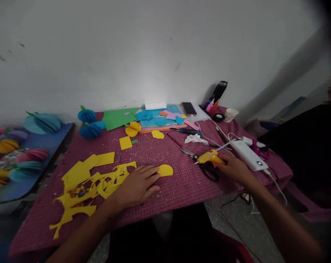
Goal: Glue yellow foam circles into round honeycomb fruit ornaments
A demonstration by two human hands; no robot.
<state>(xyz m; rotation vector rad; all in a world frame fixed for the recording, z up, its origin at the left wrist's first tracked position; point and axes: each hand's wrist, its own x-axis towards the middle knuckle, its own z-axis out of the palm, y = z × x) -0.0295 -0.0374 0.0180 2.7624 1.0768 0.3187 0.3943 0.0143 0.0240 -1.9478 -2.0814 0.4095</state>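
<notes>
The table (182,191), under a red checked cloth, carries a loose spread of yellow paper scraps (72,212) on its left side. The left hand (138,183) lies palm down beside them, fingers stretched out and thumb spread apart; its fingertips meet the left end of a yellow paper cut-out, though whether they press or grip it I cannot tell. The right hand (235,168) is curled closed around the handle of a yellow glue gun (210,157), whose small light glows orange and whose nozzle points left, over the open scissors (191,153), toward the paper. The cut-out (166,170) sits on the cloth between the two hands, touching the left and well apart from the right, with a bare gap before the nozzle. Its long axis runs side to side, roughly in line with the left fingers. It looks flat, plain bright yellow, and rounded at its free right end.
</notes>
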